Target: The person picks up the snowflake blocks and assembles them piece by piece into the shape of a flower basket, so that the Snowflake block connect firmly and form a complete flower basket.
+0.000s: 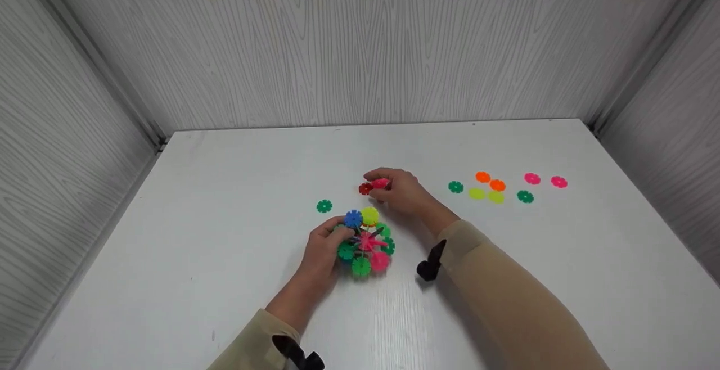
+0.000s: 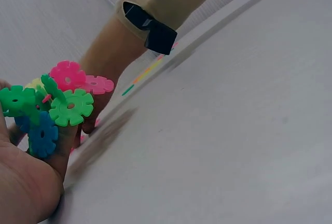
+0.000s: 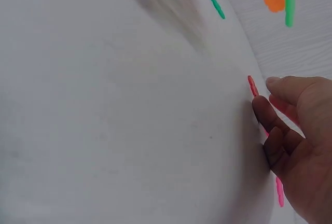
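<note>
In the head view my left hand (image 1: 323, 249) grips a ball-like cluster of interlocking notched plastic discs (image 1: 361, 266) in green, blue, yellow and pink, just above the table. The left wrist view shows the cluster's blue disc (image 2: 43, 135) close to the palm, with pink and green discs standing out from it. Farther back, my right hand (image 1: 404, 193) pinches a pink notched disc (image 1: 381, 183) between thumb and fingers; in the right wrist view the fingers partly hide this disc (image 3: 284, 109). A red notched disc (image 1: 365, 189) lies flat on the table beside the right fingertips.
A loose green disc (image 1: 324, 206) lies behind the left hand. To the right are several flat discs: orange (image 1: 482, 177), yellow (image 1: 496, 197), green (image 1: 525, 196) and pink (image 1: 558, 181). Grey wood-grain panels (image 1: 360, 49) border the white table (image 1: 236, 190).
</note>
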The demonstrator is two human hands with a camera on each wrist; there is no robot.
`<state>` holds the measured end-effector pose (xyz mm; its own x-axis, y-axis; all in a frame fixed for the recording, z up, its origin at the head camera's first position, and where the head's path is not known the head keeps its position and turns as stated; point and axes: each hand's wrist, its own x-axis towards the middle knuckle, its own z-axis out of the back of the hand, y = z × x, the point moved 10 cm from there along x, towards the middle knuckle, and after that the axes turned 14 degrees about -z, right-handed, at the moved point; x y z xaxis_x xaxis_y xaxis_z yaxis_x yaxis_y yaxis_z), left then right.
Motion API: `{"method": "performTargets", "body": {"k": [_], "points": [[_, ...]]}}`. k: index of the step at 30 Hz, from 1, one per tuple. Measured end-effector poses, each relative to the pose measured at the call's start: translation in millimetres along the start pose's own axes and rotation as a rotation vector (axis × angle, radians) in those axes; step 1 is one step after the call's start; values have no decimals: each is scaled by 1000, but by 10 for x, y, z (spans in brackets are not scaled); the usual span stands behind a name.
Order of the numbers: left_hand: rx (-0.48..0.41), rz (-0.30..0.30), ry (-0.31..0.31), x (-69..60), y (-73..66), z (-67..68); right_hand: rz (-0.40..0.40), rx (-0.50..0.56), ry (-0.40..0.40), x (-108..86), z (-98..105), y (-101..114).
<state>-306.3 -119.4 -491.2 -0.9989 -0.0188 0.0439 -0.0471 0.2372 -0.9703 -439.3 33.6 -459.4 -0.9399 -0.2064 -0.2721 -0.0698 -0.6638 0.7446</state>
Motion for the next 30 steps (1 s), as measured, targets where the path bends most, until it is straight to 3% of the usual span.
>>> {"method": "performTargets", "body": {"k": [11,21,26,30], "points": [[3,-6,1,-23,-25,-2,63,-111,30,36,-70,53],[-31,0,-36,3,-2,31,95,-237,119,-147,-95,12],[-39,-21,-19,3,-22,18,101,-199,101,-290,-56,-68],[-57,-29,8,6,-37,-30,112,-62,51,-440,47,-171]]}}
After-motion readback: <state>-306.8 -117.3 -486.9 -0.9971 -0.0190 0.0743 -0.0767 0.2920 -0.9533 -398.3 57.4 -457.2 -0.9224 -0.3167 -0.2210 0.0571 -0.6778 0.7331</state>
